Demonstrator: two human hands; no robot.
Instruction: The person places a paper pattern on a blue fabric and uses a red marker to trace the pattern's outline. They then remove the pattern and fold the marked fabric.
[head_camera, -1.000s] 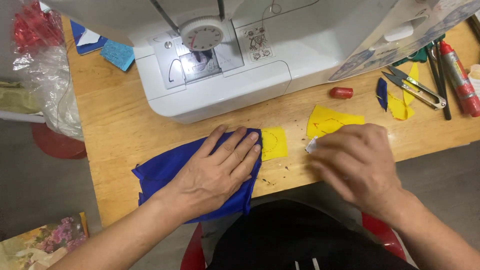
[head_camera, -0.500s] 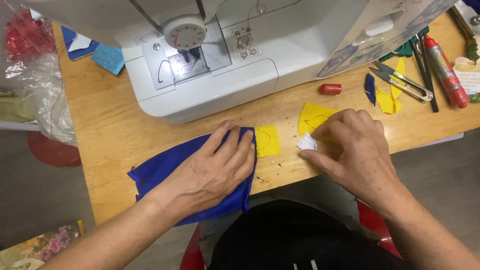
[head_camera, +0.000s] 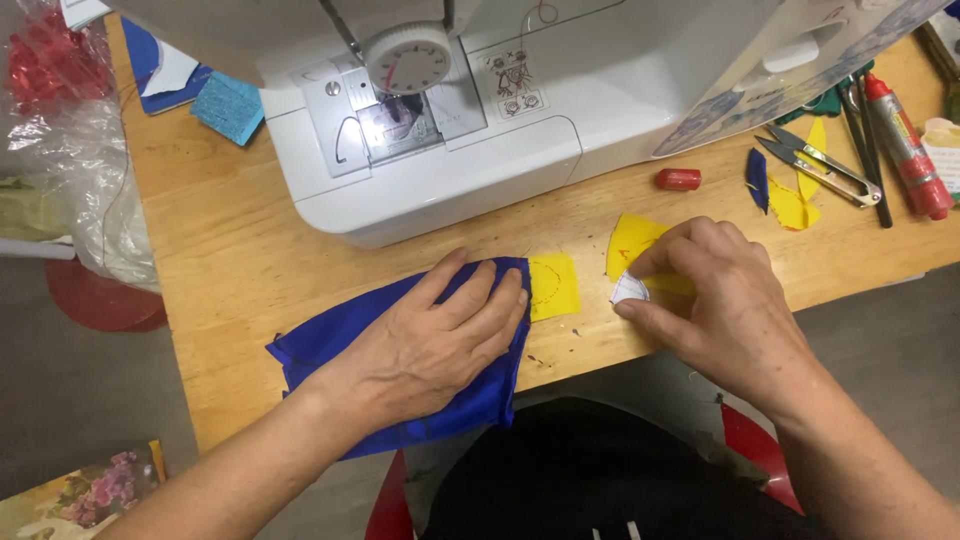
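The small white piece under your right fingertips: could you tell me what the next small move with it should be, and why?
Probably lift the white piece clear of the yellow patch it lies on. The right hand already pinches it at its fingertips, while the left hand lies flat on the blue fabric, pinning it beside the yellow square, so nothing else should shift.

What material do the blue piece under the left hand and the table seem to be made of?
The blue cloth piece looks like thin woven fabric, slightly shiny: it creases and folds softly under the left hand. The light brown table appears to be wood, matte, with visible grain lines; it might be a veneer.
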